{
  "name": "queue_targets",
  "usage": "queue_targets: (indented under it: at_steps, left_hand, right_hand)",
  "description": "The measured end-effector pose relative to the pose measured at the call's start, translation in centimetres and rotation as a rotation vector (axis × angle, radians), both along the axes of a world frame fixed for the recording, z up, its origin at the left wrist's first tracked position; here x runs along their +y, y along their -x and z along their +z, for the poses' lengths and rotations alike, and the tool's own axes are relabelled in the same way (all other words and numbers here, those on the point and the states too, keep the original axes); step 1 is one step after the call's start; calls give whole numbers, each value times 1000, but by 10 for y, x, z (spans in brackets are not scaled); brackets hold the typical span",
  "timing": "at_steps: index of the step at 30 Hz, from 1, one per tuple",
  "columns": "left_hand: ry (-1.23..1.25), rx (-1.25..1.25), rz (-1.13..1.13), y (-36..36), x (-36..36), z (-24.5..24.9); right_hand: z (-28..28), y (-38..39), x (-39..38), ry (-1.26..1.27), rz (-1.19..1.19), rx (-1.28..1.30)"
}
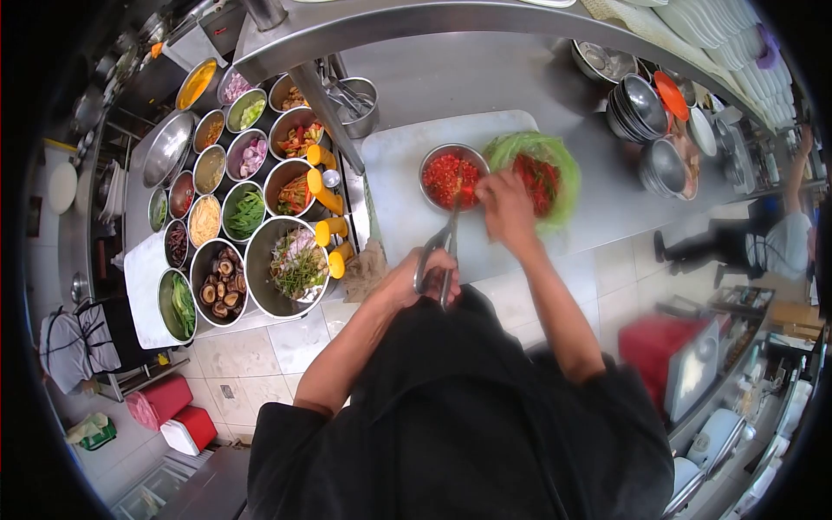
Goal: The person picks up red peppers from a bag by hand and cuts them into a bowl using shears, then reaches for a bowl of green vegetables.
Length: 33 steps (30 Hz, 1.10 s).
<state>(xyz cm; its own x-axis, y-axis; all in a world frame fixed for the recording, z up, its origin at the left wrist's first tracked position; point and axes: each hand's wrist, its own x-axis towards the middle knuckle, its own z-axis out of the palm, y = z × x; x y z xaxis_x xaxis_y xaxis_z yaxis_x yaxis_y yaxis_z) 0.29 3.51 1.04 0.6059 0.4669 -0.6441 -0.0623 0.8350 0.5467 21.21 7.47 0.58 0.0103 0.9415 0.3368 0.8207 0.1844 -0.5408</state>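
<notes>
My left hand (pixel 406 279) is closed around the handles of a pair of scissors (pixel 450 232), whose blades reach over the near edge of a small metal bowl (pixel 424 184). Chopped red chili (pixel 448 172) fills the bowl. Above its right side, my right hand (pixel 508 206) pinches a red chili (pixel 469 188) close to the blades; the fingers partly hide it. Just right of the bowl lies an open green plastic bag (pixel 568 162) with whole red chilies (pixel 539 178) in it. Both bowl and bag rest on a white cutting board (pixel 394 178).
Several metal containers of ingredients stand on the left, including mushrooms (pixel 223 282) and sliced greens (pixel 295 269). Yellow handles (pixel 322 195) stick out beside them. A utensil pot (pixel 357 108) stands behind. Stacked metal bowls (pixel 637 108) are at right. Another person (pixel 771 243) is far right.
</notes>
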Motion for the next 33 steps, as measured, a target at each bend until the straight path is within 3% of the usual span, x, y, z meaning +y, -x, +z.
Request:
queue_targets:
  at_steps: [14,20,29,33]
  left_hand:
    - [-152,130,3,-1,-3,5]
    - [7,5,41,-3,-5,-3]
    - [-151,152,-15,-7,-2,4]
    - [-89,88,8,-5,-2,10]
  right_hand:
    - [-6,-2,2,-3,-26,-18]
    - [-1,-1,4,13,-20,-27]
    - [-5,2,5,41,-24,-28]
    - [-4,3,5,50,-33,-31]
